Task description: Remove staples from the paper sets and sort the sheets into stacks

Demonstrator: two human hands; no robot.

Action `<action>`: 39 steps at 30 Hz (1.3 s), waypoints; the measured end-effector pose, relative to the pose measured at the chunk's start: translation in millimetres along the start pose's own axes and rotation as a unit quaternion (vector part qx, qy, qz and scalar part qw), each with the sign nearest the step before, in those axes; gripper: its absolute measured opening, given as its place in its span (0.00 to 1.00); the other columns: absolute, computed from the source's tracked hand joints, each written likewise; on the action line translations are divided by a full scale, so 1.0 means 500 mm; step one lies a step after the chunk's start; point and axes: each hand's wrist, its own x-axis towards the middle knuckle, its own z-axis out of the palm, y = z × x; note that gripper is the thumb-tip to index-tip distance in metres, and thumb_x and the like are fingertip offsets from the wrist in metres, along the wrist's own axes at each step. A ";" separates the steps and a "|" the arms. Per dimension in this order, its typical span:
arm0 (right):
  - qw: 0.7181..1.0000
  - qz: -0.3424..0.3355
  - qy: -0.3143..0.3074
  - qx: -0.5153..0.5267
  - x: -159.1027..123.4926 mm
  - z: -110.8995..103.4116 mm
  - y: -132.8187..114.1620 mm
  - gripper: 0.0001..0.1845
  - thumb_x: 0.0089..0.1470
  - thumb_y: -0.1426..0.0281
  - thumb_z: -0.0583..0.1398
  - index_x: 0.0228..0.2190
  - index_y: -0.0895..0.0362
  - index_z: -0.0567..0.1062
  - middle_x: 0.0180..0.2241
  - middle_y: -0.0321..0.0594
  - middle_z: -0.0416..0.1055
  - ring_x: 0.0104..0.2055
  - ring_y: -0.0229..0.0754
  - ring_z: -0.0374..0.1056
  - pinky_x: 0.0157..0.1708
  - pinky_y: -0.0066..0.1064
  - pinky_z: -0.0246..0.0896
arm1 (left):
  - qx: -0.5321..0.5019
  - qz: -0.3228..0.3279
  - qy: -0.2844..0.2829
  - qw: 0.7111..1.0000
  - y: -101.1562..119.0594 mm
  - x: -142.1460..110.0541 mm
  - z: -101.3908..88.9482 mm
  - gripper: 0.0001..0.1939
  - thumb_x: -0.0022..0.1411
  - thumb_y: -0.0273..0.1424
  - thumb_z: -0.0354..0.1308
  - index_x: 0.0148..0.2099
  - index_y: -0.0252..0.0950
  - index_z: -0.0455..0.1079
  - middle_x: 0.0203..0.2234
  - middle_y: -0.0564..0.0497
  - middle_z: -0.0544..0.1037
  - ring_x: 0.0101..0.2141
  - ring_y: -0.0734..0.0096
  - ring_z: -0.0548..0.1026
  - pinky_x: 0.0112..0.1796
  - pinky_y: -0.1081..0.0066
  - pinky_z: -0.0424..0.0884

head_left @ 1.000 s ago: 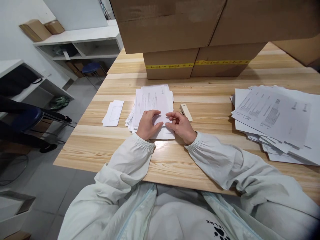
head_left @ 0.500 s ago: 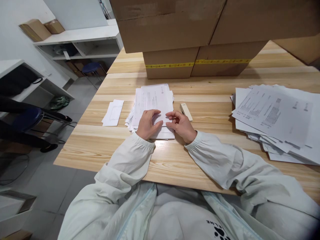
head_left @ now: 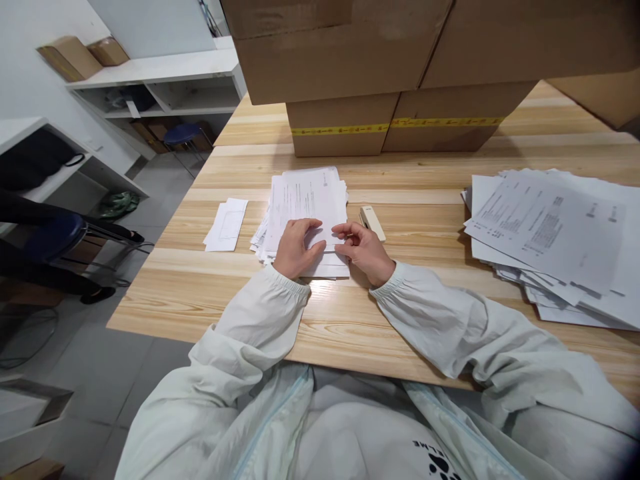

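Frame centre: left hand (head_left: 294, 251), right hand (head_left: 370, 256) apart, fingers at paper stack (head_left: 303, 193), grip unclear. Pose barely changed; likely brief pause.

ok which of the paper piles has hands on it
The middle stack, under the left hand and right hand; the slips left of it and larger stack far right lie untouched.
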 end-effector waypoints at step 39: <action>0.996 -0.062 0.059 -0.011 -0.001 0.010 0.021 0.17 0.40 0.68 0.64 0.37 0.56 0.76 0.34 0.34 0.67 0.26 0.32 0.58 0.29 0.29 0.57 | 0.207 0.099 -0.075 0.970 0.000 0.001 -0.031 0.07 0.66 0.30 0.56 0.39 0.40 0.76 0.41 0.48 0.83 0.37 0.63 0.81 0.31 0.69 0.69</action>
